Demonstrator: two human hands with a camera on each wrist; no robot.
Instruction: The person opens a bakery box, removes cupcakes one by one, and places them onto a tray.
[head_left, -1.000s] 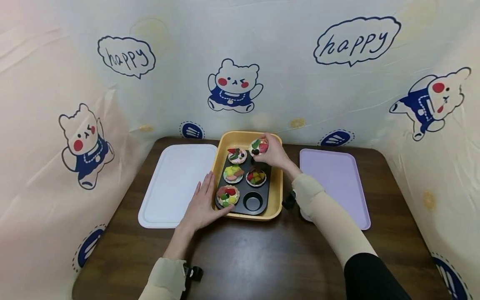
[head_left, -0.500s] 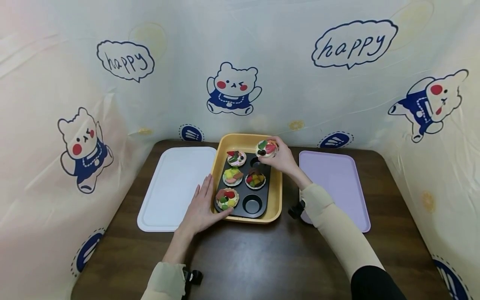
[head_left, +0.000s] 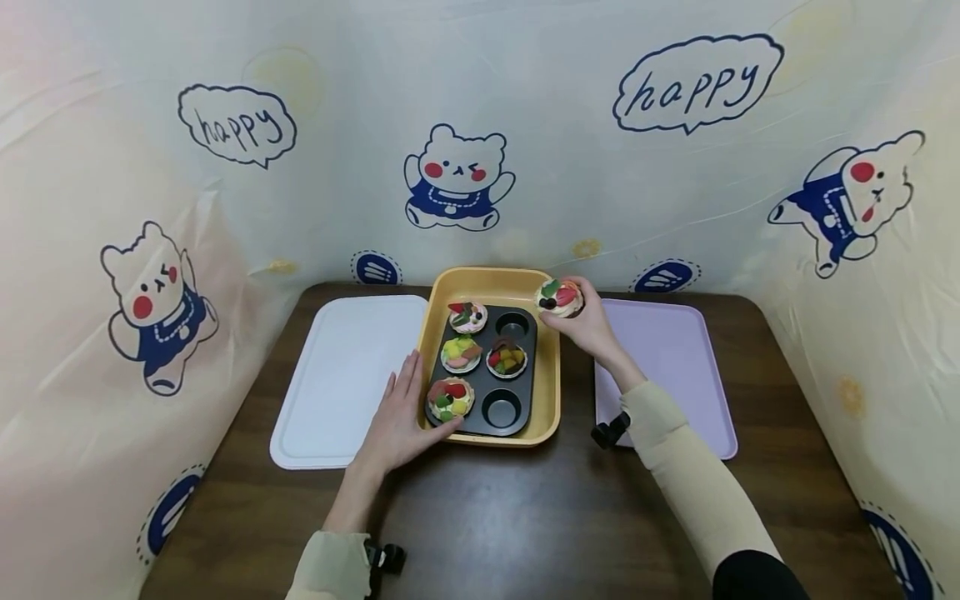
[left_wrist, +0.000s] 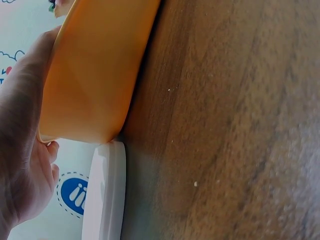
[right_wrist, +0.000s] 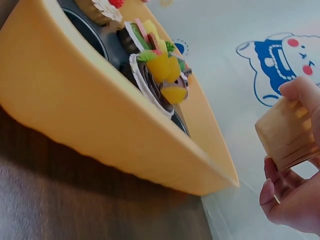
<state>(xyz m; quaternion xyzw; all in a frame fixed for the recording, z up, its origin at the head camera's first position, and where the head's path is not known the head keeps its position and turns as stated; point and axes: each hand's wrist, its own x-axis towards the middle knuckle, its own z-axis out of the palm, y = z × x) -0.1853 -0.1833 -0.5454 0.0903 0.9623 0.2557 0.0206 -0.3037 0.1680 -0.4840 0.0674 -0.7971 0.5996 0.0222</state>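
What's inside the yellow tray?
A muffin pan holding four tarts; its two other cups are empty. The tray floor beneath the pan is covered.

Held tart (head_left: 559,297): white top with green, red and black pieces; tan case
Back tart (head_left: 468,317): pinkish white, red, dark green
Middle-left tart (head_left: 461,355): yellow and salmon, white edge
Middle-right tart (head_left: 507,359): yellow, red, brown, white edge
Front tart (head_left: 451,398): cream, red, green, yellow
Muffin tin (head_left: 482,383): dark grey
Deep tray (head_left: 550,417): golden yellow
Left flat tray (head_left: 352,375): white
Right flat tray (head_left: 667,367): lilac
Tabletop (head_left: 480,508): dark brown wood grain
Sleeves (head_left: 708,483): cream, the right one black higher up
Backdrop (head_left: 562,183): pale blue to cream, blue-clad bears with red cheeks, navy "happy" bubbles
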